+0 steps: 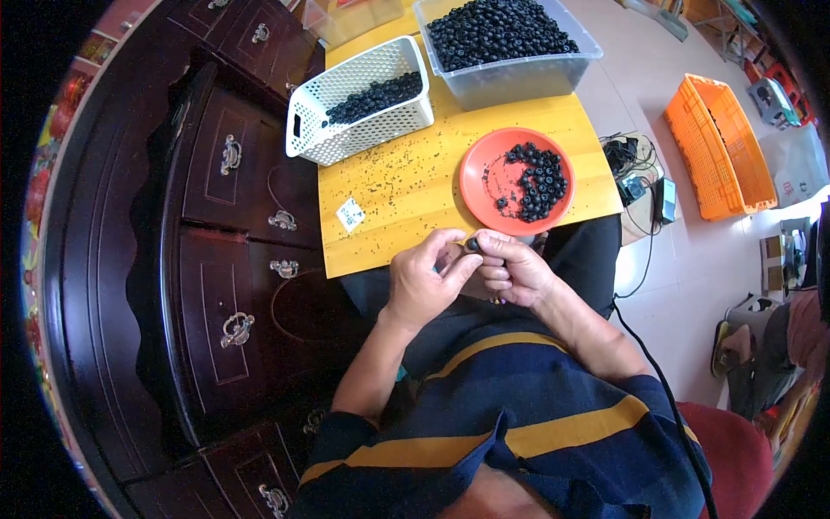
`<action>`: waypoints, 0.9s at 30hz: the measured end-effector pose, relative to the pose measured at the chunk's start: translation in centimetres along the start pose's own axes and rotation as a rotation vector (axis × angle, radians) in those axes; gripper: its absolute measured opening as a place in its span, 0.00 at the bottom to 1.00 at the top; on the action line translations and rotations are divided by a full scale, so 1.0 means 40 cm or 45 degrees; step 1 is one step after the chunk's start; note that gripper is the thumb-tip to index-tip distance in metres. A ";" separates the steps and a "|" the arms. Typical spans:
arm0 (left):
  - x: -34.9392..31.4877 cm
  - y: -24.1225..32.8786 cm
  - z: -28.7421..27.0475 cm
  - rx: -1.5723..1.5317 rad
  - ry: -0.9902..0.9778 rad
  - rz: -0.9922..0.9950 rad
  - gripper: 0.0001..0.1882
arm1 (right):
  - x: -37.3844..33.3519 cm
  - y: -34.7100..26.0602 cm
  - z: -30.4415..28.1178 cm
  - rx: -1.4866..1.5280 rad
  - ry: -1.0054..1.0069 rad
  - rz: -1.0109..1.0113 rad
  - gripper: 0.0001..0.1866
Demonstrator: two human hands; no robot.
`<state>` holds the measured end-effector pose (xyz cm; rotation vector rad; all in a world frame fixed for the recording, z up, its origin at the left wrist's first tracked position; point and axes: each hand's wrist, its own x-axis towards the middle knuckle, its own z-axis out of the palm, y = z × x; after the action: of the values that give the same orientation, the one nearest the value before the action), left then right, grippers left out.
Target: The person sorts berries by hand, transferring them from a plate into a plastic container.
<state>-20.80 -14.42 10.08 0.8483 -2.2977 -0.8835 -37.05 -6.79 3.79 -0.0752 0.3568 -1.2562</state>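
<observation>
A small round black part (472, 245), apparently a rubber or plastic ring, sits between my two hands just off the table's near edge. My left hand (425, 275) pinches it from the left with thumb and forefinger. From the right, the thumb and curled fingers of my right hand (519, 272) close on the same piece. Something small, purple and yellow, shows under the right hand's fingers; its kind is unclear. Right beyond my hands, a red-orange plate (477, 186) holds many loose black parts (543, 183), gathered mostly on its right side.
Black crumbs dot the yellow tabletop (415, 199), near a white paper packet (350, 214). Behind stand a white perforated basket (363, 143) and a clear tub (510, 82), both holding black parts. Dark drawers (233, 156) flank the left; an orange crate (722, 147) and cables lie right.
</observation>
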 end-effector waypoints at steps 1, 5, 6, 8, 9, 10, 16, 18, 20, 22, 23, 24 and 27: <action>0.002 -0.003 -0.005 0.036 -0.021 -0.035 0.17 | -0.003 -0.005 0.002 0.030 0.008 0.021 0.10; 0.017 -0.017 -0.021 0.142 -0.075 0.049 0.22 | -0.008 -0.011 0.016 0.016 -0.038 0.003 0.10; 0.018 -0.021 -0.022 0.165 -0.102 0.074 0.24 | -0.009 -0.010 0.022 0.002 -0.056 0.005 0.10; 0.023 -0.022 -0.025 0.189 -0.126 0.093 0.26 | -0.007 -0.008 0.025 -0.013 -0.075 0.013 0.10; 0.026 -0.019 -0.026 0.188 -0.113 0.145 0.26 | -0.005 -0.007 0.021 -0.015 -0.103 0.020 0.10; 0.029 -0.016 -0.028 0.187 -0.100 0.196 0.26 | -0.004 -0.005 0.018 -0.016 -0.130 0.028 0.10; 0.035 -0.007 -0.029 0.260 -0.119 0.263 0.25 | -0.002 0.000 -0.001 0.031 -0.194 0.032 0.09; 0.034 -0.006 -0.031 0.266 -0.115 0.270 0.25 | -0.006 0.001 0.007 0.021 -0.143 0.035 0.09; 0.032 -0.008 -0.031 0.273 -0.112 0.277 0.25 | -0.006 0.002 0.013 0.011 -0.093 0.038 0.09; 0.032 -0.015 -0.026 0.274 -0.094 0.302 0.25 | -0.005 -0.001 0.014 -0.019 -0.061 0.051 0.09; 0.031 -0.020 -0.025 0.274 -0.094 0.300 0.25 | -0.004 -0.001 0.015 -0.018 -0.060 0.052 0.09; 0.031 -0.026 -0.023 0.282 -0.104 0.309 0.25 | -0.002 -0.002 0.016 -0.020 -0.060 0.053 0.09; 0.030 -0.036 -0.016 0.296 -0.117 0.332 0.25 | 0.006 -0.001 -0.004 -0.019 -0.122 0.052 0.07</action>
<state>-20.65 -16.35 9.74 0.5902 -2.5541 -0.5599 -37.06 -7.01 3.59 -0.1403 0.2835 -1.2051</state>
